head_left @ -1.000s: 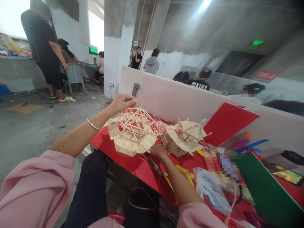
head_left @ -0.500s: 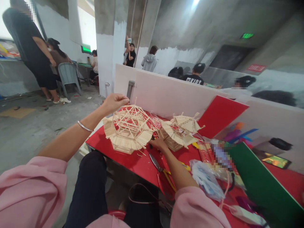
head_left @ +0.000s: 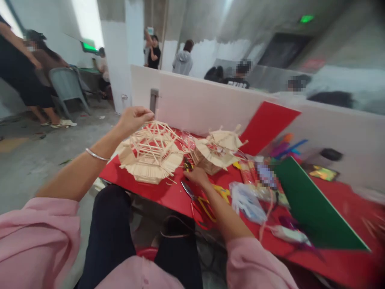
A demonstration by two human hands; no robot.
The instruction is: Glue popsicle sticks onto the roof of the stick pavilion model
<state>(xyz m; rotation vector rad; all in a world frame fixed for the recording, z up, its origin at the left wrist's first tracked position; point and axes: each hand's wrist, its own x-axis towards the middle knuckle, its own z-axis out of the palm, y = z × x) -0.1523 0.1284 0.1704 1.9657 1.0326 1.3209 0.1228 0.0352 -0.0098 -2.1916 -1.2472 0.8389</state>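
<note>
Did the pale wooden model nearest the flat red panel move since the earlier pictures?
No: the pale wooden model shows no shift; in view, its right roof tip still overlaps the flat red panel.

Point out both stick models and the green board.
Left stick model [head_left: 148, 167], head view: slats of its front eave.
Right stick model [head_left: 220, 159], head view: its lower roof's front.
Green board [head_left: 315, 208], head view: middle of its face.

Left grip [head_left: 134, 119] near top of stick model [head_left: 148, 168].
</note>
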